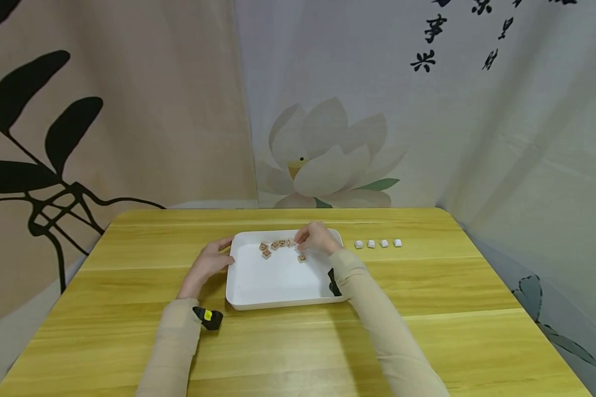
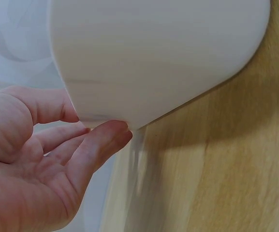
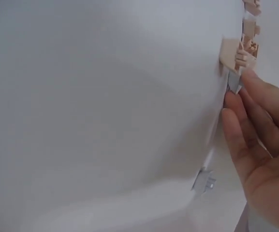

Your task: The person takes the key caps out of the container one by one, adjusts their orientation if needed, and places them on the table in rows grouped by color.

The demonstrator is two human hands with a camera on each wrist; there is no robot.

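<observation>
A white tray [image 1: 278, 284] sits on the table, and several small beige-brown keycaps [image 1: 275, 245] lie in its far part. My left hand [image 1: 211, 263] holds the tray at its left far corner; in the left wrist view, the thumb and fingers touch its edge. Over the far right part of the tray, my right hand [image 1: 318, 238] pinches a small grey-white keycap [image 3: 234, 81] between thumb and fingertip. Right beside it is a beige keycap [image 3: 230, 52]. A pale grey keycap [image 3: 204, 182] lies apart, below the hand in the right wrist view.
On the table right of the tray stands a row of several white keycaps [image 1: 371, 243]. The yellow wooden table [image 1: 477, 331] has its far edge close to a hanging printed curtain [image 1: 203, 110].
</observation>
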